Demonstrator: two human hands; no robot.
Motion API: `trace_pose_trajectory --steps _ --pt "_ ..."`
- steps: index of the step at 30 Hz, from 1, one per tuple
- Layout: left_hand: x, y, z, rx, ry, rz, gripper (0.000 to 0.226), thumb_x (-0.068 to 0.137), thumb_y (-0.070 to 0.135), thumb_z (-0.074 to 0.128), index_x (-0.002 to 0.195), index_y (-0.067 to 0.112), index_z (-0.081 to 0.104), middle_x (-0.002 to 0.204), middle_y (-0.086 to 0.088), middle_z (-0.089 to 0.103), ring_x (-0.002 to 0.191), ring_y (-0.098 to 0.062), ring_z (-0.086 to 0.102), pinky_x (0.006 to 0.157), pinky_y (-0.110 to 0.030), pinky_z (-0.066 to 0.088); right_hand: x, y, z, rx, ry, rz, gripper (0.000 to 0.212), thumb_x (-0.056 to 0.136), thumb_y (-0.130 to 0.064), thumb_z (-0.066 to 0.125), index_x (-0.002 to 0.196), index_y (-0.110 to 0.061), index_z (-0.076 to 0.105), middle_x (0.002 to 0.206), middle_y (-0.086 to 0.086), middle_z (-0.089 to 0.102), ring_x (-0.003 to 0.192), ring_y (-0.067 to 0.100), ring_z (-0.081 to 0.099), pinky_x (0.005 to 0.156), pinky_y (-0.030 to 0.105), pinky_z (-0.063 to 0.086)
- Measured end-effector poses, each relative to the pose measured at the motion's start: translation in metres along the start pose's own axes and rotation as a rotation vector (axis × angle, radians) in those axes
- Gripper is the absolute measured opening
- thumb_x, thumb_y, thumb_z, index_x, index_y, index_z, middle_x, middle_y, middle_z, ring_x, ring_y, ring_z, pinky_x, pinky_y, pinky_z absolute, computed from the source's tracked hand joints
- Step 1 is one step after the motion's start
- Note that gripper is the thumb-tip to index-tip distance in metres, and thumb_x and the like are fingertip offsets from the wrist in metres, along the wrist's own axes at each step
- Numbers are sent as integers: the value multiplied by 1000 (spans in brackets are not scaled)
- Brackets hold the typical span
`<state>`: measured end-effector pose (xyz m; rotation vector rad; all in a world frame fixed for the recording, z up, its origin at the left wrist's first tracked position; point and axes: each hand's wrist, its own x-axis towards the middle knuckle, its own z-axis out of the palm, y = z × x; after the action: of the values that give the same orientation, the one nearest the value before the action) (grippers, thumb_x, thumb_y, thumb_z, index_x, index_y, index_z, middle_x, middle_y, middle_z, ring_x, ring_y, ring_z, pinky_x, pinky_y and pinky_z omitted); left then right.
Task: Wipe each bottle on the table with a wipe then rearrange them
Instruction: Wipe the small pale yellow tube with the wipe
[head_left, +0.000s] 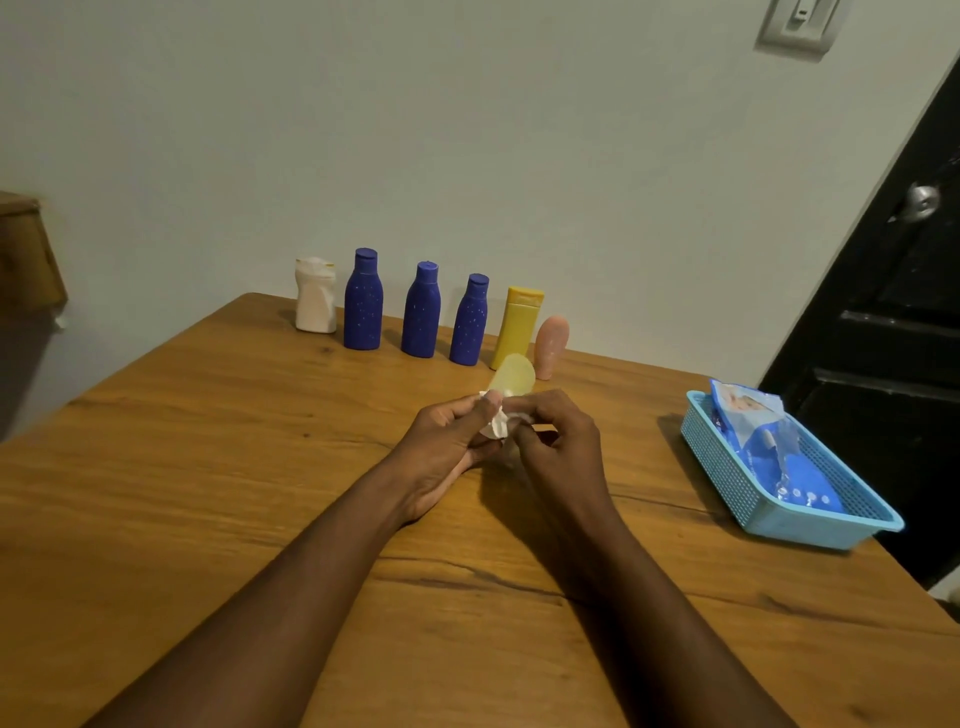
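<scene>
Our left hand (447, 441) pinches a crumpled white wipe (496, 425) against a small translucent bottle (514, 375), while our right hand (558, 447) curls round its near end, both just above the wooden table (208, 467). Beyond them, a white bottle (315, 299), three blue bottles (422, 314), a yellow bottle (517, 327) and a pink bottle (551, 345) stand along the far edge. At right, a blue basket (722, 467) holds a wipes pack (763, 431).

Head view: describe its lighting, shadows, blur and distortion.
Head view: dim, even light with a greenish cast; a soft shadow on the table left of the blue basket; a small glint on the door knob; the pale bottle and wipe between the left hand and right hand look slightly soft; the wide-angle lens leans the door.
</scene>
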<state>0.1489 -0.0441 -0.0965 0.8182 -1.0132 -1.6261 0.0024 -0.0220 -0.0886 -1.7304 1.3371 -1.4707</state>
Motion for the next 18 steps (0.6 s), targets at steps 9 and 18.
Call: trace_pose_trajectory --steps 9,18 --pt "-4 1 5 112 -54 -27 29 102 30 64 123 12 73 115 -11 79 98 -14 74 84 -23 60 7 8 -10 -111 231 4 29 91 3 61 101 -22 74 107 -8 66 98 0 60 78 13 50" --pt "-5 1 2 97 -71 -7 31 106 24 61 131 8 70 122 -12 77 119 -24 71 97 -33 60 -2 9 3 -313 81 -241 26 93 -9 65 116 -12 74 113 -2 61 105 10 58 90 29 54"
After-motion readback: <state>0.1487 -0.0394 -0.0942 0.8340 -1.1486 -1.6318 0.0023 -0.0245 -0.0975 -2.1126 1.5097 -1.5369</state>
